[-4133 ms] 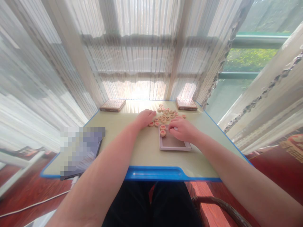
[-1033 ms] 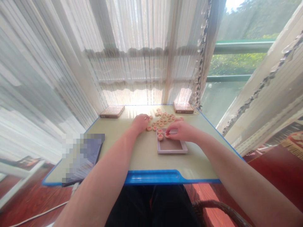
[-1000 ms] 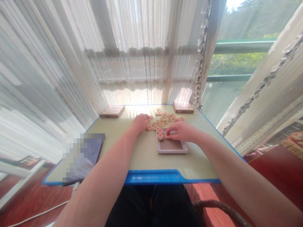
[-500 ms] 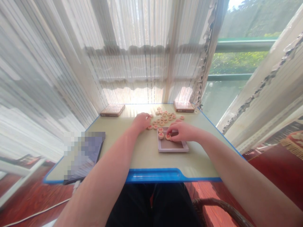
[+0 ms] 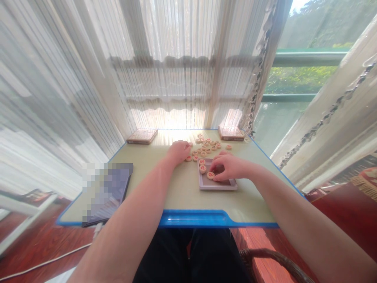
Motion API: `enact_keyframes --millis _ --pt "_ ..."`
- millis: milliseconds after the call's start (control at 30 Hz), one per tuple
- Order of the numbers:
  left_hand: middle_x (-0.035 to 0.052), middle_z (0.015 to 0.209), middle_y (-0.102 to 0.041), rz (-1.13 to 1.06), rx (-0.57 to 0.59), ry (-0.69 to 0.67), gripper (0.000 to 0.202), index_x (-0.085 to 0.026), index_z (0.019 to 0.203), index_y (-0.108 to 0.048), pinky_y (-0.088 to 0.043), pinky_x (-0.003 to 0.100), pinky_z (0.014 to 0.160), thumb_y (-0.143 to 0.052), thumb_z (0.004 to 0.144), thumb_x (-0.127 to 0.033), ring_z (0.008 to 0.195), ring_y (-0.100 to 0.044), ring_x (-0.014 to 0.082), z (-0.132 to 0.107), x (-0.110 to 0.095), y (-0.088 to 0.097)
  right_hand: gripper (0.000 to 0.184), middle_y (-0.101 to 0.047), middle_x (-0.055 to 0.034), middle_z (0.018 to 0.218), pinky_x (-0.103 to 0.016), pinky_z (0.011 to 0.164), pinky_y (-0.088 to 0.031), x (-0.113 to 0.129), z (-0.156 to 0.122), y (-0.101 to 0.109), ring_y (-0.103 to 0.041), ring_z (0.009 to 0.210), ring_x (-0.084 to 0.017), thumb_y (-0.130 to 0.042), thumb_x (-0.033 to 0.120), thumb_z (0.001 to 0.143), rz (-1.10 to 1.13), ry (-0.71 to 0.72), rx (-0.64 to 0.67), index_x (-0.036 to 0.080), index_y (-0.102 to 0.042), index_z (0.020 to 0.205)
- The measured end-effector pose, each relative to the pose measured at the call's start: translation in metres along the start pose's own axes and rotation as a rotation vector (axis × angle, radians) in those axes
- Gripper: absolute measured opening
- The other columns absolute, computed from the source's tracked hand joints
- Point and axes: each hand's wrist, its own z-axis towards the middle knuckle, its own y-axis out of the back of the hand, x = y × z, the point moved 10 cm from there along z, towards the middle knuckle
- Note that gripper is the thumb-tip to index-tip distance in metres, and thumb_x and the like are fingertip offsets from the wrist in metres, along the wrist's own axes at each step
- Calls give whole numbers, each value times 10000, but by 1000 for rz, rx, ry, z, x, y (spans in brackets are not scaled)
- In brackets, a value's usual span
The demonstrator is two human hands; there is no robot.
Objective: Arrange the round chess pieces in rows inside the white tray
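Crowding the tray (image 5: 218, 187): loose discs (image 5: 208, 150).

A pixelated patch (image 5: 106, 188) hides whatever lies at the lower left of the table (image 5: 182, 194). The right hand (image 5: 228, 167) covers the far right of the tray (image 5: 218, 187). Red marks on the pieces (image 5: 207, 146) are too small to read. Curled fingers hide the left hand's (image 5: 178, 151) grip. Both forearms run off the bottom edge.
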Motion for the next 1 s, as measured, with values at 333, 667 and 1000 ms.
enact_keyframes --millis 333,667,1000 --pt "71 996 -667 21 -12 -36 305 -176 918 -687 -450 301 880 -417 825 -283 966 -590 211 0 -4 0 325 -671 -28 886 -324 821 -396 9 2 -5 -500 984 -245 -661 499 661 33 30 27 242 -715 852" --pt "72 1001 -665 10 2 -37 306 -169 925 -685 -450 294 876 -421 814 -277 965 -595 208 0 -5 0 198 -663 -21 855 -309 820 -410 14 1 -3 -519 951 -222 -600 263 687 42 55 16 228 -704 851" --pt "76 1006 -665 10 4 -52 314 -169 937 -685 -446 295 877 -415 818 -277 971 -595 208 -1 -7 1 152 -671 -21 821 -311 803 -415 15 3 -2 -532 934 -219 -617 323 704 26 41 -12 226 -707 780"
